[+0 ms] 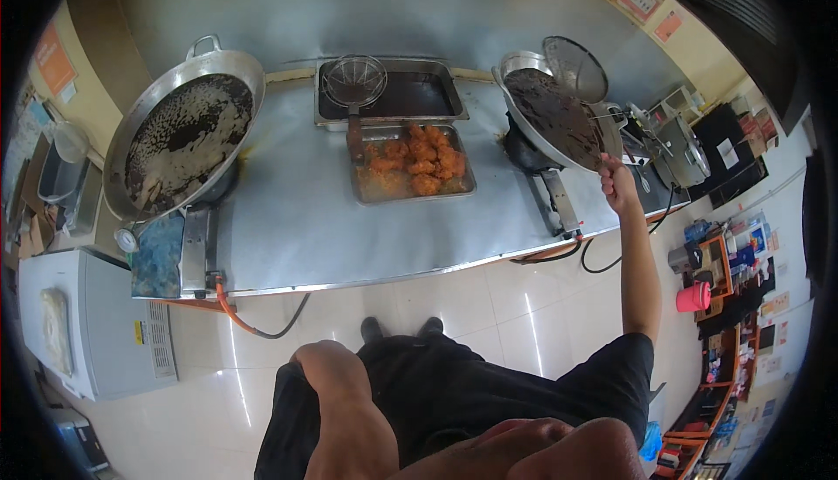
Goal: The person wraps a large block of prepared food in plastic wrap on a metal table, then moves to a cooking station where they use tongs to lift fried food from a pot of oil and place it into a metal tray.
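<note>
My right hand (pixel 619 185), arm stretched out, is at the near rim of the right wok (pixel 517 94), fingers curled. Whether a thin utensil is in its grip I cannot tell. Dark oil (pixel 553 113) fills that wok, and a round mesh skimmer (pixel 576 69) rests over its far right side. My left hand (pixel 327 355) is bent against my side, its fingers hidden. Before me, fried, orange-brown battered pieces (pixel 425 159) lie in a shallow metal tray (pixel 414 200). Behind it stands a deeper metal pan (pixel 458 113) of dark liquid, with a wire strainer (pixel 355 81) across its left end.
A large left wok (pixel 114 172) holds foamy dark oil; a dial thermometer (pixel 126 240) hangs at its near edge. Burner bodies (pixel 198 251) reach the steel counter's (pixel 314 231) front edge. An orange hose (pixel 229 310) loops below. A lidded pot (pixel 681 153) stands far right, a white appliance (pixel 124 323) left.
</note>
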`<state>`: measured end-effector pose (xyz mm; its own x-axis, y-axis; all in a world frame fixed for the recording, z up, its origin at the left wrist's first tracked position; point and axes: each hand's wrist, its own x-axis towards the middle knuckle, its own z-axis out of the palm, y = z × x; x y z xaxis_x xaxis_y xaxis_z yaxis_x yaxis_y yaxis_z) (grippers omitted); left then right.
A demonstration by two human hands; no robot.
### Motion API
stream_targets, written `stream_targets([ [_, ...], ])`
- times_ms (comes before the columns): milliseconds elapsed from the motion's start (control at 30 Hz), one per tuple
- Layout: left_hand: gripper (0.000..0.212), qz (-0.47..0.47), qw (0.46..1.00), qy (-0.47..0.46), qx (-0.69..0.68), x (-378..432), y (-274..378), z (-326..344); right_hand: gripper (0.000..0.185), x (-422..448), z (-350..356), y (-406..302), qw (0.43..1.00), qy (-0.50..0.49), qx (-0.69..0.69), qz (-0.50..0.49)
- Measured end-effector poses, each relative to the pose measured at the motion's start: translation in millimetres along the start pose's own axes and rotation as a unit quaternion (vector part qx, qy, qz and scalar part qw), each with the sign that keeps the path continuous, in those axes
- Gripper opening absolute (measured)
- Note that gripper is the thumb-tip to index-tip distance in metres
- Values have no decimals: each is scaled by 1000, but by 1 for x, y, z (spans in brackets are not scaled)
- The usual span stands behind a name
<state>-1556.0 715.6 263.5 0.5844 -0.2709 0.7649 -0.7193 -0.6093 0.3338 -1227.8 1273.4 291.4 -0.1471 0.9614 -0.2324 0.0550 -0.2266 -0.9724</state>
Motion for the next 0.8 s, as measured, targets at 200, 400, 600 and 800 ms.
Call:
stream_targets([
  [200, 17, 176, 925, 153, 301, 32, -9, -68, 24, -32, 8, 63, 998, 17, 55, -26],
  [400, 17, 170, 937, 143, 271, 32, -10, -74, 22, -73, 25, 118, 996, 42, 84, -8],
  [600, 19, 164, 945, 125, 252, 24, -16, -71, 22, -79, 25, 123, 992, 33, 114, -32],
  [800, 23, 161, 932, 147, 288, 29, -12, -78, 25, -86, 19, 126, 994, 49, 97, -31],
])
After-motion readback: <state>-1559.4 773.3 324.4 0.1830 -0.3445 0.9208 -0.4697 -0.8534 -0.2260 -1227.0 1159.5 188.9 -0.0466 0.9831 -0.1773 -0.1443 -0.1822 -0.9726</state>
